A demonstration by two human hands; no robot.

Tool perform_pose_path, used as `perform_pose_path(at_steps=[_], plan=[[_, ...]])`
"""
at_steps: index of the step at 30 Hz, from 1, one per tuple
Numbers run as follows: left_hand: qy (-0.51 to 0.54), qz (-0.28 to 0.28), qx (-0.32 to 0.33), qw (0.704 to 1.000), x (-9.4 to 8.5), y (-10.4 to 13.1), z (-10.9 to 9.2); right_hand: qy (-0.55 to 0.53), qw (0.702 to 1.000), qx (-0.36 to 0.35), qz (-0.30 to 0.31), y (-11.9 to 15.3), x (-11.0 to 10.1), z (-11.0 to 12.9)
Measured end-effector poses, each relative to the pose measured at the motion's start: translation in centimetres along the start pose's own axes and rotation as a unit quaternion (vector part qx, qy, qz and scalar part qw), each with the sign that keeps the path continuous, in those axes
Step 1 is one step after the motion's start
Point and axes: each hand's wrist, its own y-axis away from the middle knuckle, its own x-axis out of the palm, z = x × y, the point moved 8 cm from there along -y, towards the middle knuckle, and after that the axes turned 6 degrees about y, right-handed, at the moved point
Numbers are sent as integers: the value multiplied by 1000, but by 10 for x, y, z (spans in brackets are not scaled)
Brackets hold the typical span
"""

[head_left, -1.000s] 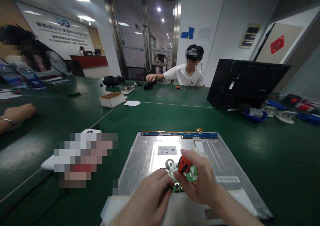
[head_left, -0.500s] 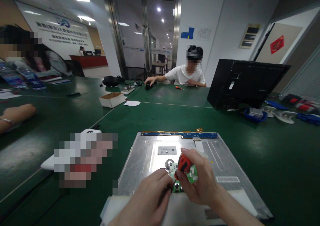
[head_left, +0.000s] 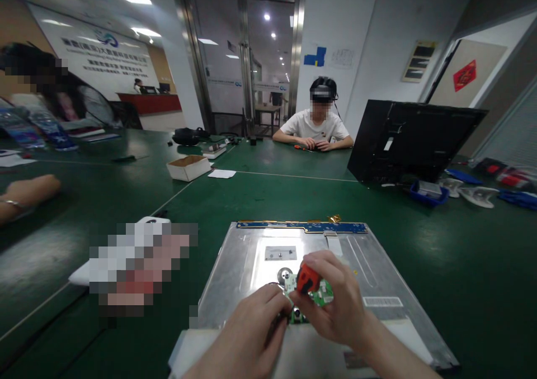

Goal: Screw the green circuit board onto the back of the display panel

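Note:
In front of me lies a silver metal display panel [head_left: 247, 267] with a blue circuit strip [head_left: 274, 227] along its far edge. A small green circuit board [head_left: 325, 295] sits on it, partly covered by my hands. My right hand [head_left: 342, 306] grips the red and black handle of a screwdriver [head_left: 308, 278], tilted over the board; its tip is hidden. My left hand [head_left: 255, 323] is closed at the board's left edge, fingers pinched together close to the screwdriver. What those fingers hold, if anything, is hidden.
A black monitor [head_left: 406, 141] stands at the right beside a blue tray [head_left: 428, 193]. An open white box [head_left: 188, 168] is farther left, and a white object [head_left: 145, 239], partly blurred out, lies nearer. Across the table sits a person [head_left: 319, 124]; another person's hand [head_left: 33, 192] rests at left.
The screwdriver handle has turned and shifted slightly in my right hand; my left hand stays put. The person opposite has drawn an outstretched arm back, bringing both hands together.

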Motion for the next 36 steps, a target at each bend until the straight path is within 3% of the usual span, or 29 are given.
perform_pose_path(at_steps=[15,26,36], plan=[[0,12,-14,1000,0,0,0,9,999,21,31,2,1,-1],[2,8,-10,1000,0,-1,0,17,1000,17,-9,0,-2,-1],[1,15,-15,1000,2,-1,3,-6,998,31,49,2,1,-3]])
